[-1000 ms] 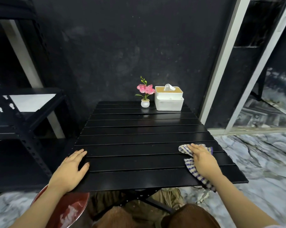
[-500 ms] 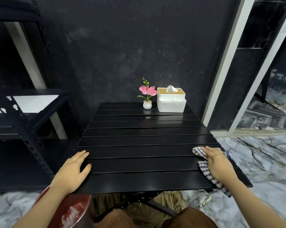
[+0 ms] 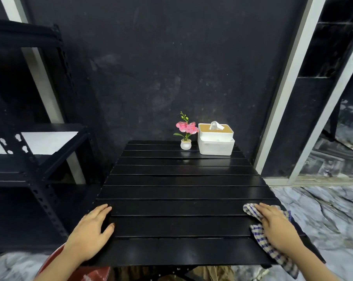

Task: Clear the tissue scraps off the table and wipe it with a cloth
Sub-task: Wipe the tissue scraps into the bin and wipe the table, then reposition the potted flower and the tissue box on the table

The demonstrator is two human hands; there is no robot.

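A black slatted table (image 3: 177,191) fills the middle of the view, and I see no tissue scraps on its top. My right hand (image 3: 277,226) presses flat on a blue-and-white checked cloth (image 3: 258,234) at the table's near right edge, with part of the cloth hanging over the edge. My left hand (image 3: 92,230) rests palm down on the near left corner, fingers spread, holding nothing.
A white tissue box (image 3: 215,139) and a small pink flower in a white pot (image 3: 185,136) stand at the far edge. A dark red bin (image 3: 70,268) sits on the floor below my left arm. A black metal shelf (image 3: 35,159) stands to the left.
My right hand has slid the cloth to the right, from inside the table's near right area to its right edge. The left hand has stayed in place.
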